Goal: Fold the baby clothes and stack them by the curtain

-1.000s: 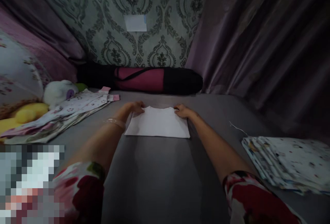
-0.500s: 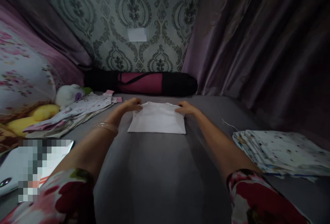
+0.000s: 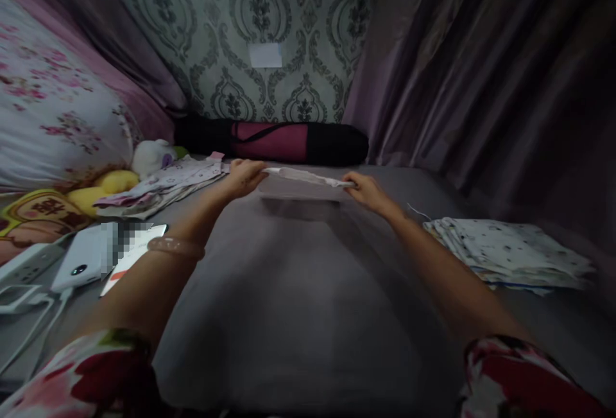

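A folded white cloth [image 3: 304, 176] is stretched between my two hands at the far middle of the grey sheet [image 3: 289, 302]. Seen nearly edge-on, its top edge shows as a thin white strip, and the part below it hangs in shadow. My left hand [image 3: 246, 176] is closed on the left end, while my right hand [image 3: 366, 192] pinches the right end, slightly lower. Whether it is a garment or plain cloth I cannot tell.
To the right lies a stack of folded printed cloths [image 3: 514, 251]. On the left are printed baby clothes [image 3: 166, 183], plush toys [image 3: 151, 158], a phone [image 3: 137, 257], a white device [image 3: 86, 257] and a power strip [image 3: 31, 264] with cables. A black and maroon bag [image 3: 274, 142] lies along the wall.
The white cloth lay flat on the sheet with my hands at its upper corners; now it is raised and tilted edge-on between them. My view has shifted a little, showing more at the left.
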Available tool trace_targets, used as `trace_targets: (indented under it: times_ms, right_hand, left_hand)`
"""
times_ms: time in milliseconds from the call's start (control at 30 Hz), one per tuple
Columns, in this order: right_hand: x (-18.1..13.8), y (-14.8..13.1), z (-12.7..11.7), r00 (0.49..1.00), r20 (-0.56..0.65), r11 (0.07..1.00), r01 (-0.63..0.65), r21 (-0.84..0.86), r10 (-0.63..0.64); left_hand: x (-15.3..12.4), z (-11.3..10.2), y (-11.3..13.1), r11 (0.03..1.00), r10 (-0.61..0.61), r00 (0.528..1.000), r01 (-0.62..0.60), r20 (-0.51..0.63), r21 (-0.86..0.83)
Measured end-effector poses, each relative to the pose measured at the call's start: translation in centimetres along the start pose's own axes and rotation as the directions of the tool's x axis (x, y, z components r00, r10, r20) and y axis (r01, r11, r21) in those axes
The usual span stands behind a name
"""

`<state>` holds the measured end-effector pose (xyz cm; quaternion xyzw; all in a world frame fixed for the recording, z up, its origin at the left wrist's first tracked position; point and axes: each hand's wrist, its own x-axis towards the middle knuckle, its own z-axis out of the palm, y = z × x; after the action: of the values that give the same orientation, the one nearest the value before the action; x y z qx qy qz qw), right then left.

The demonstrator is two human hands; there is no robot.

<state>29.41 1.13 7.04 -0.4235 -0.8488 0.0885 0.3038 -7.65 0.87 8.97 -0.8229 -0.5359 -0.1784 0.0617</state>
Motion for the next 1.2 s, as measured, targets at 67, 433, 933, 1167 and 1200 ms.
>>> trace_targets:
  times_ms: [67, 433, 933, 1167, 1200]
  right_hand:
    - [-3.3, -0.2, 1.3, 0.996, 0.051, 0.997, 0.072, -0.027, -0.07]
    - [-11.8, -2.2, 5.2, 0.978, 0.182, 0.954, 0.152, -0.26, -0.106]
    - [-13.5, -5.7, 3.3, 0.96, 0.279, 0.971, 0.076, -0.224, -0.011]
    - [-10.8, -6.3, 3.7, 0.958, 0.269, 0.992, -0.075, -0.106, 0.101]
    - [-10.0, -6.6, 4.4, 0.966, 0.234, 0.989, -0.085, -0.119, 0.112]
  left_hand:
    - [-3.1, 1.7, 0.5, 0.992, 0.118, 0.993, -0.117, 0.023, -0.046]
    - [-13.2, 5.2, 3.9, 0.964, 0.255, 0.952, -0.237, 0.166, -0.123]
    - [-14.8, 5.2, 2.8, 0.928, 0.183, 0.973, -0.124, 0.14, -0.352]
    - [-12.2, 4.0, 5.1, 0.96, -0.008, 0.971, 0.075, 0.24, -0.271]
    - [-11.4, 4.3, 5.9, 0.965, -0.034, 0.978, 0.086, 0.206, -0.247]
